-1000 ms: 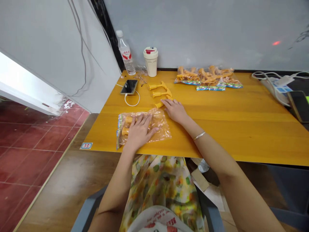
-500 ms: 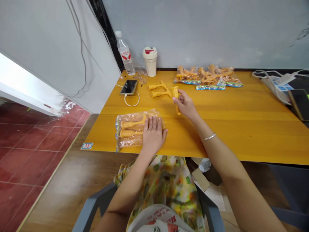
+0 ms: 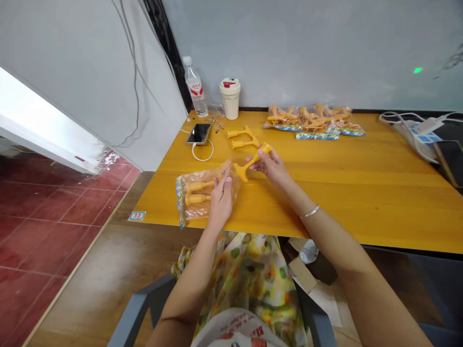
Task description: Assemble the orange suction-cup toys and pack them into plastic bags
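Over the bench (image 3: 347,197), just right of the bag (image 3: 197,211), the right hand (image 3: 270,166) grips one hammer (image 3: 252,162) by its handle; long axis slants down-left, head facing the left hand (image 3: 221,195), which pinches the bag's near end

"33" on sticker (image 3: 137,216) at corner of table (image 3: 361,188); bottle label (image 3: 196,90), clothing print (image 3: 257,331) illegible.

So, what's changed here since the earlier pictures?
The right hand has lifted a yellow hammer off the table and turned it head-first toward the bag. The left hand, flat before, now seems to hold the bag's right end. Cup and phone stayed put.
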A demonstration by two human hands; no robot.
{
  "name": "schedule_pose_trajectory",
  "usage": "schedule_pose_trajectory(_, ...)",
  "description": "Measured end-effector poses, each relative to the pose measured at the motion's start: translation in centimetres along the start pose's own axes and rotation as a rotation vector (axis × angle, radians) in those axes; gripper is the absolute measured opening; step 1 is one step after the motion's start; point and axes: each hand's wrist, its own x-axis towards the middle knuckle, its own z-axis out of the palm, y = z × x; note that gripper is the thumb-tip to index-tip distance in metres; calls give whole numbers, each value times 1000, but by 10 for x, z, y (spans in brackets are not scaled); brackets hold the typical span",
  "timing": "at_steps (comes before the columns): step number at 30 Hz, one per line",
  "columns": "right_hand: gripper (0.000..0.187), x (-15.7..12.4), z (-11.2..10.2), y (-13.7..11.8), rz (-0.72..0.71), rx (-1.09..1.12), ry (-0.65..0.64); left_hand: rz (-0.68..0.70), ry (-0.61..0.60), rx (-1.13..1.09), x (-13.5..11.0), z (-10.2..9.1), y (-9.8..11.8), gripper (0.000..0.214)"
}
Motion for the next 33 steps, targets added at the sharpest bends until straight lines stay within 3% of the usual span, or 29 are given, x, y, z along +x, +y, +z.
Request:
schedule_pose_trajectory(4,45,-11,15,7,99,83,-111,63,-4,41,-2,4,7,54)
schedule_pose_trajectory(10,40,-19,26,16,197,256,-173,141,-4,151,-6,12,12,54)
schedule_pose_trajectory(16,42,-27,31,20,265,244,-205,201,-8,246,-9,17,25,54)
schedule_pose_trajectory(21,41,-31,29,25,334,158,-324,216,7,353,-8,15,32,54)
schedule_pose_trajectory(24,39,-33,28,27,272,-42,-459,207,-1,373,-7,13,30,54)
schedule_pose_trajectory(29,38,-29,20,21,-26,-475,-691,200,-18,372,-9,11,27,53)
schedule_pose_trajectory(33,36,-18,5,8,-42,-553,-937,207,-25,361,-13,9,25,53)
